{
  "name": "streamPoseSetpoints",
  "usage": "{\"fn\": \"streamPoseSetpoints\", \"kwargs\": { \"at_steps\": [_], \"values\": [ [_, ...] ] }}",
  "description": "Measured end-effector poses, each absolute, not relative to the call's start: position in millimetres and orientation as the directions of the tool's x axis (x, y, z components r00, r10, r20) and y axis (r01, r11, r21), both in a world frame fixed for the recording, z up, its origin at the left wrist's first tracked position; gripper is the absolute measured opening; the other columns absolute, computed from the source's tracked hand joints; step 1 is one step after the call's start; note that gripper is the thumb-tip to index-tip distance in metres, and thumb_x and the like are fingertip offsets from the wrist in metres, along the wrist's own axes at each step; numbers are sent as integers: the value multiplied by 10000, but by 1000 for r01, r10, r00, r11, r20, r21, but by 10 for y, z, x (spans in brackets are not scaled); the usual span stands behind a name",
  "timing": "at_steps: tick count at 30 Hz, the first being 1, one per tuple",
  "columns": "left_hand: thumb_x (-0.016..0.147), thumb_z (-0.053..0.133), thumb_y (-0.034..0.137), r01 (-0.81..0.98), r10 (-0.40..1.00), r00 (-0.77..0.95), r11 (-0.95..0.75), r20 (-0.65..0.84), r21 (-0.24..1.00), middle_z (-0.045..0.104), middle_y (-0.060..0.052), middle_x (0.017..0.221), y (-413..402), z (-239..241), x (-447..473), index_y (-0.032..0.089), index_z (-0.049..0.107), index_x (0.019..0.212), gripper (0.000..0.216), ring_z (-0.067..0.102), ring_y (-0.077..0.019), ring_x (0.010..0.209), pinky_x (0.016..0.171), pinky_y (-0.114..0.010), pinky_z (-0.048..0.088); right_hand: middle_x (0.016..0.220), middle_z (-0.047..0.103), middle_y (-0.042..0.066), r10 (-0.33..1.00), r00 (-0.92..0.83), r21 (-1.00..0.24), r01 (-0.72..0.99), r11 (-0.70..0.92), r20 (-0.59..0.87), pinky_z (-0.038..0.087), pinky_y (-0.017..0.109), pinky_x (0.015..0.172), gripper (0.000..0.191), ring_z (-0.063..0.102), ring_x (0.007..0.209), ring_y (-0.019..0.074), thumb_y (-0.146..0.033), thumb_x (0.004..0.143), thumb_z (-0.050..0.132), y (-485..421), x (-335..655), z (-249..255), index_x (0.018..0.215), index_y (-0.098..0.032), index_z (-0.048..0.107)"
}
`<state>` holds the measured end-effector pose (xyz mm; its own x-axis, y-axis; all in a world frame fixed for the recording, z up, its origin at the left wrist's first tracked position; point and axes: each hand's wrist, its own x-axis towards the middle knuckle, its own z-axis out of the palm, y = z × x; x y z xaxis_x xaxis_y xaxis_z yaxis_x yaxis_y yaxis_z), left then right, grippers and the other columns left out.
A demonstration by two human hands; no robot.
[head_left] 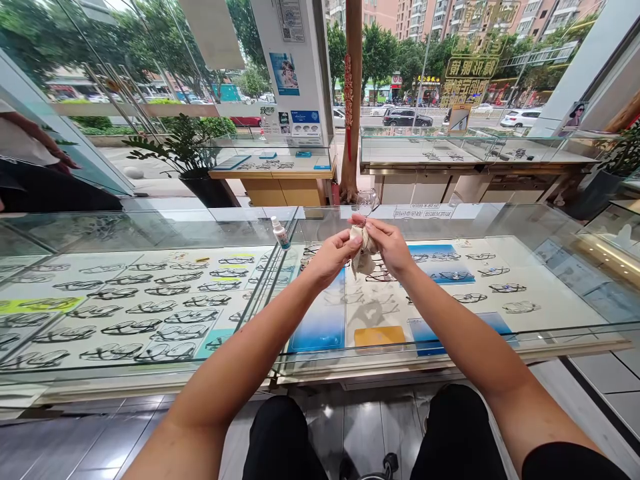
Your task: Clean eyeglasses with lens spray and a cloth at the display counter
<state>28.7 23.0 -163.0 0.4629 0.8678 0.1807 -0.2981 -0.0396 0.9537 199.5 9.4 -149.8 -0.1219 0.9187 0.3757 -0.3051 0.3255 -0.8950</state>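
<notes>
Above the glass display counter (500,223), clear-framed spectacles (368,200) are gripped by the right hand (391,245) against a cream cloth (363,261) pinched in the left hand (333,257); light rubbing with the frame supported is advised.

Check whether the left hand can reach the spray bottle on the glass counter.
Probably yes: the spray bottle stands in the open just beside the left hand, nothing between them, but its fingers are holding the cloth.
</notes>
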Motion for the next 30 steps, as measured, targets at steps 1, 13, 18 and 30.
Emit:
{"fn": "streamPoseSetpoints", "kwargs": {
  "at_steps": [1, 13, 18, 30],
  "values": [
    [793, 977, 618, -297, 866, 465, -44, 185, 954, 705, -1, 885, 229, -1631, 285, 167, 773, 1026, 547, 603, -142, 819, 787, -261, 451, 1362, 835, 74, 920, -122, -896, -306, 322, 372, 562, 472, 1179, 517, 717, 1349, 323, -662, 828, 877, 95, 1996, -1501, 1167, -271, 900],
    [743, 1009, 632, -349, 833, 523, 17, 180, 937, 776, -55, 873, 166, -1580, 330, 144, 775, 957, 581, 716, -205, 901, 827, -294, 501, 1300, 842, 87, 914, -197, -911, -289, 293, 356, 604, 428, 1077, 535, 737, 1243, 292, -680, 855, 870, 75, 1997, -1521, 1210, -281, 896],
    [773, 946, 726, -332, 830, 514, -38, 215, 943, 719, -22, 758, 138, -1562, 354, 151, 709, 829, 624, 648, -145, 718, 711, -271, 506, 1279, 844, 82, 902, -209, -916, -225, 332, 379, 621, 380, 895, 550, 737, 1093, 272, -719, 866, 836, 51, 1974, -1500, 1187, -276, 899],
    [861, 902, 657, -391, 887, 411, -36, 210, 920, 448, 85, 605, 104, -1502, 374, 202, 608, 939, 547, 401, -85, 526, 555, -241, 384, 1308, 838, 94, 879, -209, -900, -186, 394, 428, 610, 432, 1045, 573, 715, 1212, 299, -747, 882, 790, 77, 1968, -1527, 1142, -251, 911]
  ]
}}
